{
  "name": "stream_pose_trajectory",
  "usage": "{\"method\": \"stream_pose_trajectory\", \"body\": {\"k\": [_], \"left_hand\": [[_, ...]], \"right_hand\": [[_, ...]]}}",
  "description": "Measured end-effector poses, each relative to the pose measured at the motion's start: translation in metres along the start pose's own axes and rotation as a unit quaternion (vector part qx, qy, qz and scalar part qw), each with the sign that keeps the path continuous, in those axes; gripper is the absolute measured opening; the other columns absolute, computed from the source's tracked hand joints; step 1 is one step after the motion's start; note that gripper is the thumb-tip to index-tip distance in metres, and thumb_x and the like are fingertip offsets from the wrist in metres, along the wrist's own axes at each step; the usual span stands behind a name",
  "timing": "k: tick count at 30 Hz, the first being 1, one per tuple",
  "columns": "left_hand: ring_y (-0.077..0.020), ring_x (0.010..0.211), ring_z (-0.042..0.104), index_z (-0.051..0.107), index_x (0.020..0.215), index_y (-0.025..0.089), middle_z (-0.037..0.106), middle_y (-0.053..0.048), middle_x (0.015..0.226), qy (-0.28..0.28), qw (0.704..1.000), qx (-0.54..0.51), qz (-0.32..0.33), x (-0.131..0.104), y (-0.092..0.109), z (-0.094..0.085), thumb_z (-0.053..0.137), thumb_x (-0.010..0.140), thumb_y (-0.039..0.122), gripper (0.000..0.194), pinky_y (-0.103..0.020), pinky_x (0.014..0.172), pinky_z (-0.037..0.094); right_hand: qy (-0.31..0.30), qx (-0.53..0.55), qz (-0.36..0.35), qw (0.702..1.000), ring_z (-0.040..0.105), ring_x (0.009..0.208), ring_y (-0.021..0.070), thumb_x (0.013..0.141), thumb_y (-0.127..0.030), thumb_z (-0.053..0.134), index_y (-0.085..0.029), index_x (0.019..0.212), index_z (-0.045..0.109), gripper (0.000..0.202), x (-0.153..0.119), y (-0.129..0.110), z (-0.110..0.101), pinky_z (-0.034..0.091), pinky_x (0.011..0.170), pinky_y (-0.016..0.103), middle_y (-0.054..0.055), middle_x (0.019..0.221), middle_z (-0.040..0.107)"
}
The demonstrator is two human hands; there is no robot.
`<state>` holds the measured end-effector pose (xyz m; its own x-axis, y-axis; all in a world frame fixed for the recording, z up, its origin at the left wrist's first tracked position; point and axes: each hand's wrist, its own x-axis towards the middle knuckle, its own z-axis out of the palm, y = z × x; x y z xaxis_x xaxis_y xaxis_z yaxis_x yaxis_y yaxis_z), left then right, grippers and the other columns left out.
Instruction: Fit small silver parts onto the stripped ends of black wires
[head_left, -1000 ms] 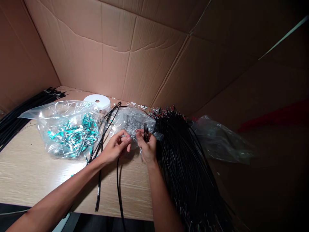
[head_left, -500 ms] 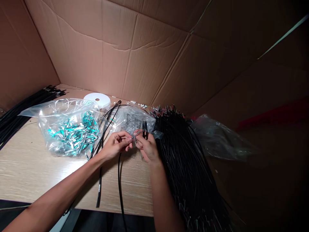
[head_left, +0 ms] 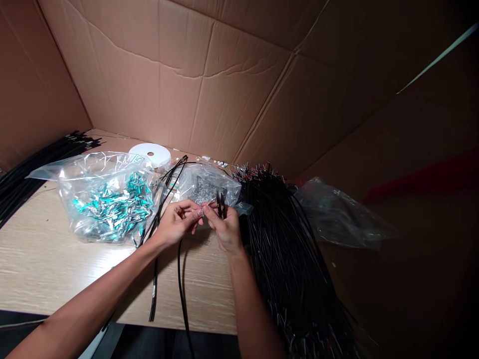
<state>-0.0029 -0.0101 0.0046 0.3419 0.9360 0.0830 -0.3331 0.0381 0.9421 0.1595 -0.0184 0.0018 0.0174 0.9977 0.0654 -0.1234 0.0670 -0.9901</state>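
Can count two hands, both right of the teal bag point(head_left: 112, 202). Got the left hand point(head_left: 175, 224) with fingers point(head_left: 197, 214) nearly closed, pinching a tiny metallic piece point(head_left: 202, 213). Got the right hand point(head_left: 227, 232) with fingers point(head_left: 212, 215) curled nearly shut, meeting the left ones at that piece and also holding one black tool point(head_left: 221, 204), two prongs up, slightly apart

Can see one black cable point(head_left: 180, 271) dropping from under the left hand, right of the teal bag, past the near edge of the table point(head_left: 213, 294). Can't see its upper end, hidden by the hand; lower end cut off by the frame

Counting three clear bags: the teal bag, a bag of fine metal bits point(head_left: 231, 187) to its right, a crumpled bag point(head_left: 337, 219) far right of it. Also one white disc point(head_left: 139, 151) just behind the teal bag, and a few loose cables point(head_left: 154, 279) along its right side, overlapping too much to count

Counting two big cable bundles: one point(head_left: 290, 244) well right of the teal bag, one point(head_left: 26, 174) left of it, cut off at the frame. Can't count strands in either. Can't make out the red shape point(head_left: 422, 177) far right of the teal bag, too dark
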Motion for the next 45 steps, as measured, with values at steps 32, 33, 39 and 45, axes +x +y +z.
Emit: {"method": "stream_pose_trajectory", "body": {"k": [32, 33, 39, 45], "left_hand": [[-0.0112, 0.041, 0.057, 0.072, 0.085, 0.013, 0.069, -0.003, 0.065, 0.065, 0.998, 0.015, -0.018, 0.002, -0.003, -0.004, 0.086, 0.081, 0.060, 0.049, -0.021, 0.039, 0.043], [-0.0113, 0.040, 0.057, 0.072, 0.086, 0.013, 0.068, -0.002, 0.064, 0.067, 0.997, 0.001, -0.026, 0.003, -0.001, -0.005, 0.087, 0.080, 0.060, 0.049, -0.021, 0.038, 0.042], [-0.0107, 0.035, 0.053, 0.073, 0.085, 0.012, 0.065, 0.000, 0.059, 0.063, 0.995, -0.049, -0.059, 0.006, 0.002, -0.007, 0.088, 0.076, 0.052, 0.044, -0.022, 0.031, 0.038], [-0.0092, 0.032, 0.050, 0.071, 0.082, 0.012, 0.064, 0.001, 0.056, 0.069, 0.994, -0.052, -0.073, 0.005, 0.002, -0.005, 0.085, 0.077, 0.046, 0.037, -0.020, 0.030, 0.034]], "right_hand": [[0.028, -0.247, -0.163, 0.955, 0.051, 0.059, 0.0167, 0.099, -0.045, 0.072, -0.025, 0.103, 0.068, 0.021, -0.010, -0.013, -0.014, 0.036, 0.054, 0.029, -0.002, 0.070, 0.058], [0.023, -0.267, -0.170, 0.948, 0.051, 0.060, 0.0170, 0.100, -0.045, 0.070, -0.025, 0.101, 0.067, 0.020, -0.010, -0.017, -0.018, 0.036, 0.055, 0.029, -0.001, 0.071, 0.058], [0.011, -0.364, -0.180, 0.914, 0.062, 0.068, 0.0183, 0.103, -0.044, 0.064, -0.023, 0.093, 0.067, 0.023, -0.004, -0.015, -0.026, 0.045, 0.066, 0.031, 0.001, 0.077, 0.067], [0.027, -0.367, -0.178, 0.913, 0.067, 0.075, 0.0219, 0.101, -0.047, 0.069, -0.025, 0.100, 0.075, 0.023, 0.000, -0.001, -0.022, 0.049, 0.071, 0.033, 0.005, 0.087, 0.076]]}}
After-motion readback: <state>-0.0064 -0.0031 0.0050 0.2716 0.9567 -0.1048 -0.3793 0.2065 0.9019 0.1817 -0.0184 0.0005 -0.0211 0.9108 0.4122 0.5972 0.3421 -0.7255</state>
